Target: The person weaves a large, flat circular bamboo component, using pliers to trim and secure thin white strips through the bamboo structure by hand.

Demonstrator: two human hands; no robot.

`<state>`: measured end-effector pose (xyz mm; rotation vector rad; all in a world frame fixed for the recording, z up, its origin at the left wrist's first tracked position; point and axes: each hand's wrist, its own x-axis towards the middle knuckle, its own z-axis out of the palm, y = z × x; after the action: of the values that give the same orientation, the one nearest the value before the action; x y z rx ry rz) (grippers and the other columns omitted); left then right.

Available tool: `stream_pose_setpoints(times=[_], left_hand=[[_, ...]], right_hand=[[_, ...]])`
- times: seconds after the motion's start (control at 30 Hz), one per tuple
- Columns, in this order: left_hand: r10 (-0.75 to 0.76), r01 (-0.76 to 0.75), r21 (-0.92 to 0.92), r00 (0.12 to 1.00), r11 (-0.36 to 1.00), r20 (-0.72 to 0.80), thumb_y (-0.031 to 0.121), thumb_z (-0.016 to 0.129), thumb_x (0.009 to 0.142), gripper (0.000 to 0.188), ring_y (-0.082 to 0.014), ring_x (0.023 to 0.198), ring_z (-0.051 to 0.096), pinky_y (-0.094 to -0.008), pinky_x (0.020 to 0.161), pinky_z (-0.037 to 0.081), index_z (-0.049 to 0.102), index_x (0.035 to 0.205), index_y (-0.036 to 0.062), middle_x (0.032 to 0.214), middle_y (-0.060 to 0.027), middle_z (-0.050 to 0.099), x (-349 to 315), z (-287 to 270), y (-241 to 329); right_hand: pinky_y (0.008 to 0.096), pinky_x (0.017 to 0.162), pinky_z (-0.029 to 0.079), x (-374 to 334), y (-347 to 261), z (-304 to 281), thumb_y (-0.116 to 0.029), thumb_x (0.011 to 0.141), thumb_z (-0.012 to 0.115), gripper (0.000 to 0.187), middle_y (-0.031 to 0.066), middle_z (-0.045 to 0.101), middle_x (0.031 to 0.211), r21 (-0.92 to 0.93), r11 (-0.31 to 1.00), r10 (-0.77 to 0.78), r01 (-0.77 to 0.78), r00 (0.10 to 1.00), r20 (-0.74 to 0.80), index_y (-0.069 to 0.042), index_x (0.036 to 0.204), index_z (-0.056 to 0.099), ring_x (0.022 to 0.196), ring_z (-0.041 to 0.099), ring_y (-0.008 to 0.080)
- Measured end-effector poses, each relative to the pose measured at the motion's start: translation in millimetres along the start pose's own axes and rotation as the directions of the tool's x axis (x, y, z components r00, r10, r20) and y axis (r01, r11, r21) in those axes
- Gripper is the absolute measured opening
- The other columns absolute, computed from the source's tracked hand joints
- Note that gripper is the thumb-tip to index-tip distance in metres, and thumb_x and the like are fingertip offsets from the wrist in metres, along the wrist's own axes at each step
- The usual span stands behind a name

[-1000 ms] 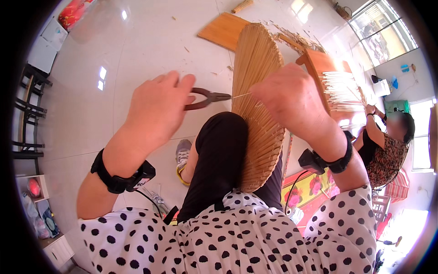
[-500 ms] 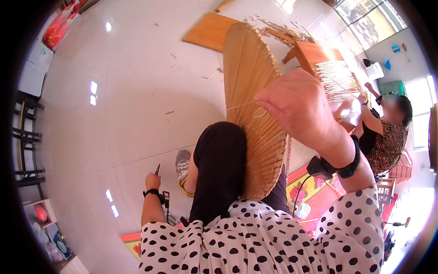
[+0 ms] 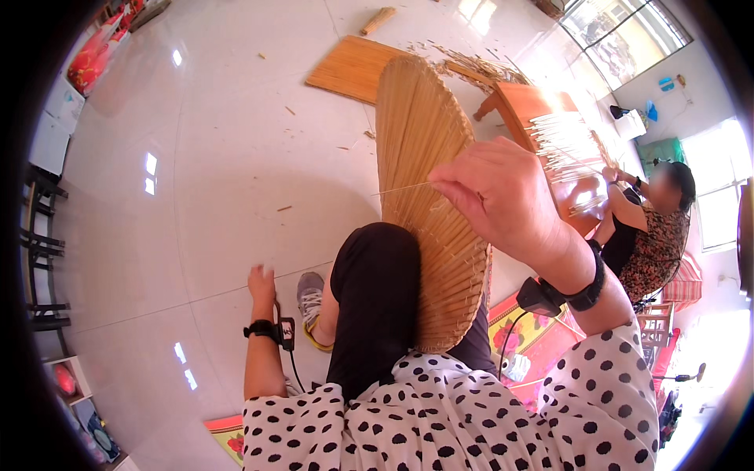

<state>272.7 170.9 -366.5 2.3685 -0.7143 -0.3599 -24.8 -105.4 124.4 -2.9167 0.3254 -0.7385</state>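
A large fan-shaped piece of tan, pleated plant strips (image 3: 428,149) with a stitched edge stands across my lap, against my dark-trousered knee. My right hand (image 3: 503,196) is closed in a pinch in front of its right side. Between thumb and finger it holds a thin pale thread (image 3: 404,188), which runs left across the fan past its left edge. My left hand (image 3: 261,286) is low on the left, away from the fan and above the floor. Motion smears its fingers, and anything in it cannot be made out.
A wooden board (image 3: 353,67) and scattered straw pieces (image 3: 491,67) lie on the tiled floor. At right, a person (image 3: 648,228) works at a wooden bench (image 3: 518,106) bearing pale strips (image 3: 565,145). Dark stools (image 3: 43,243) line the left wall.
My left hand has moved forward; the dark pointed tool seen in it earlier no longer shows. The thread's loose loop by my right hand is gone. The other person's raised hand has come down.
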Motion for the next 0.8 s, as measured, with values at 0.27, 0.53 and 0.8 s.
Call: stream_pose_setpoints(times=[0.27, 0.53, 0.8], left_hand=[[0.432, 0.231, -0.973, 0.876, 0.015, 0.215, 0.003, 0.06, 0.096, 0.023, -0.0163, 0.098, 0.064, -0.0298, 0.09, 0.051, 0.063, 0.118, -0.0008, 0.107, -0.0076, 0.067, -91.6, -150.6, 399.9], [0.33, 0.091, -0.963, 0.944, -0.253, 0.003, 0.004, 0.06, 0.097, 0.02, -0.0134, 0.092, 0.061, -0.0263, 0.089, 0.049, 0.062, 0.116, -0.0017, 0.105, -0.006, 0.066, -117.7, -122.4, 445.8], [0.26, -0.032, -0.968, 0.96, -0.249, -0.099, 0.005, 0.06, 0.098, 0.01, -0.0102, 0.086, 0.057, -0.024, 0.082, 0.047, 0.061, 0.106, -0.0002, 0.098, -0.004, 0.064, -116.0, -118.1, 459.0]], right_hand=[[0.0361, 0.063, 0.049, -5.3, -13.0, -1.2, -0.009, 0.078, 0.073, 0.004, 0.0051, 0.066, 0.069, 0.028, 0.996, 0.088, -0.087, 0.995, -0.044, -0.008, 0.08, 0.069, 0.066, 0.064, 0.0257], [0.0354, 0.063, 0.049, -18.8, -14.2, 7.7, -0.008, 0.077, 0.073, 0.007, 0.0036, 0.066, 0.069, 0.087, 0.994, 0.079, -0.068, 0.989, -0.128, -0.009, 0.083, 0.07, 0.066, 0.065, 0.0239], [0.0332, 0.067, 0.051, -20.4, -12.7, -0.2, -0.002, 0.075, 0.076, 0.014, 0.0073, 0.069, 0.076, 0.082, 0.995, 0.061, -0.055, 0.996, -0.07, -0.005, 0.088, 0.071, 0.071, 0.067, 0.0245]])
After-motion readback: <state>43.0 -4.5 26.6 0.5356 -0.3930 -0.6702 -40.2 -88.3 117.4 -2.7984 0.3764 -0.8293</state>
